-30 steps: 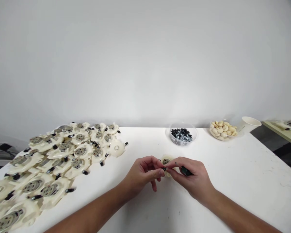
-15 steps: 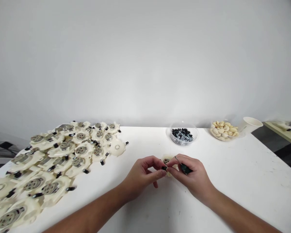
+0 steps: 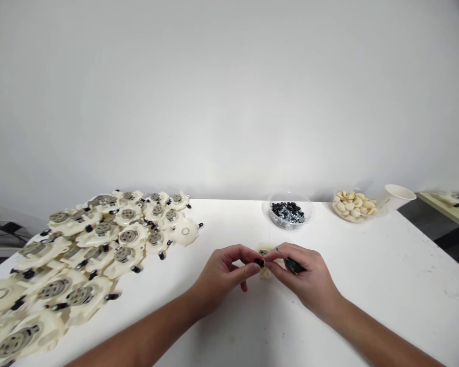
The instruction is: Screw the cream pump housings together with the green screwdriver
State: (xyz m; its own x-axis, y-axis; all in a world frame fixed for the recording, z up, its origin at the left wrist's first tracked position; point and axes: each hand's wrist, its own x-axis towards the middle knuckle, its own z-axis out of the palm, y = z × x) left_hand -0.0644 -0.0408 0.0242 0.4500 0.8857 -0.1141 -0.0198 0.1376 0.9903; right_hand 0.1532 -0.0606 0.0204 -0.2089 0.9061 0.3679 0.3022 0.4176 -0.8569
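Note:
Pinched between the thumb and forefinger of my left hand (image 3: pixel 227 270) is a small black cylindrical part (image 3: pixel 259 262). My right hand (image 3: pixel 304 270) is closed around a tool with a dark green handle (image 3: pixel 294 265) and a thin metal shaft, tucked across the palm. The thumb and forefinger of that hand also meet right beside the black part; whatever is between them is too small to make out. A cream plastic housing with a round slotted motor (image 3: pixel 263 252) lies under and behind the fingertips, mostly hidden by both hands.
Many cream motor housings (image 3: pixel 128 237) with black ends are heaped at the left. A clear bowl (image 3: pixel 308 211) of small black parts stands behind my hands. Farther right are a clear container of cream-coloured pieces (image 3: pixel 352 206) and a white cup (image 3: pixel 398 198). A wall backs the table.
My fingertips have drawn slightly apart, and more of the black part shows in my left hand. The housing beneath is a little more visible. Both hands otherwise keep nearly the same place.

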